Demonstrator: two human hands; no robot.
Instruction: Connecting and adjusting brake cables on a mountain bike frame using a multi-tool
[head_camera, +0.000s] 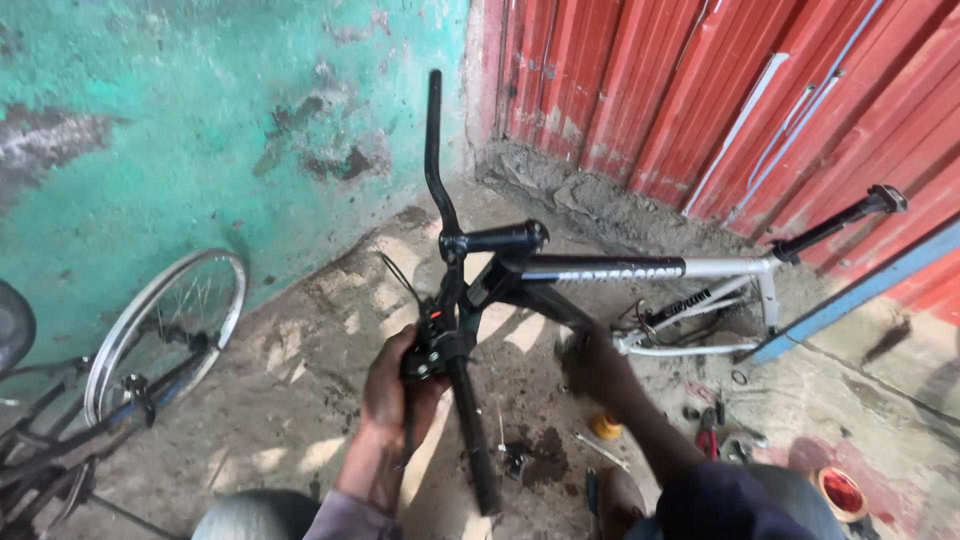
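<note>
Both hands grip: left hand (392, 385) on handlebar (452, 330), right hand (592, 365) on frame (600, 270).

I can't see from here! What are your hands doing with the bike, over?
Left hand grips handlebar at the shifter. Right hand on bike frame underside. Pliers, small parts on ground nearby.

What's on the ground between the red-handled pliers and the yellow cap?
In the head view, between the red-handled pliers and the yellow cap, the person's right forearm crosses the stretch and hides most of the ground there.
</note>
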